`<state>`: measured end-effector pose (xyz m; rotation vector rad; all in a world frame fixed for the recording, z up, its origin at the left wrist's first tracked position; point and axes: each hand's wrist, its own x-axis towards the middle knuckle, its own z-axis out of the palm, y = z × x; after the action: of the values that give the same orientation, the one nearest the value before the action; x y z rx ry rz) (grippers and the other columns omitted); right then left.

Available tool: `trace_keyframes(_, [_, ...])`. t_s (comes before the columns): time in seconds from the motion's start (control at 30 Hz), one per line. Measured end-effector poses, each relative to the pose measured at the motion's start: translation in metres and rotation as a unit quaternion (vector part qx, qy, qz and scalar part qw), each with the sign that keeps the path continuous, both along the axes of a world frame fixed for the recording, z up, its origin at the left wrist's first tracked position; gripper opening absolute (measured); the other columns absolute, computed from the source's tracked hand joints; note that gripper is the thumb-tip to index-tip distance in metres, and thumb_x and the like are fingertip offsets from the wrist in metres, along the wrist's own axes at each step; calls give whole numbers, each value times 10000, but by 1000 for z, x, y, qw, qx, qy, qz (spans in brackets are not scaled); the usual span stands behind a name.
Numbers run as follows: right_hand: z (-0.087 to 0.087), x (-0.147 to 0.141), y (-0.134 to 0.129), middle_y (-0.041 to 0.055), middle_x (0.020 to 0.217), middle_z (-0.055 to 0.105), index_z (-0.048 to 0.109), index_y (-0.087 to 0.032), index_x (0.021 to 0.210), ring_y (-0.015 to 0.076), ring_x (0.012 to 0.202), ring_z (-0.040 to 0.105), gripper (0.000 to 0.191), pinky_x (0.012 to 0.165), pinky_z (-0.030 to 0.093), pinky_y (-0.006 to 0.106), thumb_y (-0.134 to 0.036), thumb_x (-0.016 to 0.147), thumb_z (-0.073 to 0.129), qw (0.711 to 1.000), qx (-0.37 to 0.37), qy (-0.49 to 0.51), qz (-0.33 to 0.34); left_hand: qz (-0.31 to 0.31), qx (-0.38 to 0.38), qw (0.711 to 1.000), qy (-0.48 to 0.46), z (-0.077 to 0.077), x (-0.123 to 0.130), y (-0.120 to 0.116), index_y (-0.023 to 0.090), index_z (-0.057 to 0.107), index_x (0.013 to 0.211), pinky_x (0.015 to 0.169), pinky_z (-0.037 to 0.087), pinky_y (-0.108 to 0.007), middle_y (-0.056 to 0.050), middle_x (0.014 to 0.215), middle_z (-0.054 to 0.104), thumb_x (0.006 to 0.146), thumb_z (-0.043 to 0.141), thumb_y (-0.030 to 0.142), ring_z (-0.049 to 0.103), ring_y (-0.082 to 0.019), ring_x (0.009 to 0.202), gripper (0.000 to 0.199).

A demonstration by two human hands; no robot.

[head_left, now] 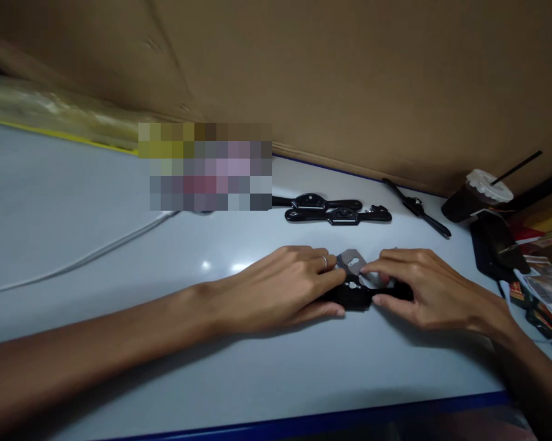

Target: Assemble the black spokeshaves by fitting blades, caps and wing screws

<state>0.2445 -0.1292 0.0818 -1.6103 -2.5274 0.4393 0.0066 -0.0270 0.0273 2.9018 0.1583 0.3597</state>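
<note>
A black spokeshave (356,299) lies low over the white table, between my two hands. My left hand (294,278), a ring on one finger, is closed around its left handle, with the thumb along the near side. A grey metal blade (348,260) with a keyhole slot is at the spokeshave's middle, tilted above the body. My right hand (425,288) pinches the right side, its index finger touching the blade and its thumb near the body. The right handle is partly hidden under that hand. Whether the blade is seated cannot be told.
Behind my hands lie two black spokeshaves (344,216) side by side, and another angled spokeshave (416,206). A lidded drink cup (480,193) with a straw and a dark case-like object (499,245) stand at right. A white cable (92,252) crosses the left. Cardboard (349,79) rises behind.
</note>
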Motion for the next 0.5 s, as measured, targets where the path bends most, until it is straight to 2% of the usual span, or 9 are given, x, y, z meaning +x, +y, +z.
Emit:
trace_keyframes(0.07, [3,0,-1,50,1056,705,651,-225,1261,214,875,656,372,785,463,339,-250,891,679,999,-34,-30,-2,-4,-1,1000,-5,0,0,0,189,570,935,614,368,-307,-23,853,635,1028,555,442,569,-194,715,270])
trace_keyframes(0.13, [3,-2,-2,51,1046,696,644,-223,1248,214,882,651,365,785,456,339,-209,883,657,999,-42,-33,1,-6,-2,1000,-6,-1,-1,1,193,567,933,616,367,-307,-20,855,634,1029,553,436,566,-195,719,262])
trace_keyframes(0.33, [0,-6,-1,48,943,687,667,-188,1113,187,791,620,244,711,425,311,-171,873,628,999,-31,-21,18,19,1,1000,0,-5,-1,1,188,534,947,610,366,-313,-22,843,620,1009,570,479,558,-190,687,299])
trace_keyframes(0.5, [-1,-5,-2,47,959,694,663,-207,1162,186,801,621,283,718,427,307,-183,884,622,999,-24,-13,18,19,-3,1000,-2,-4,0,0,185,541,1016,618,392,-322,-25,869,632,1005,577,470,576,-196,698,288])
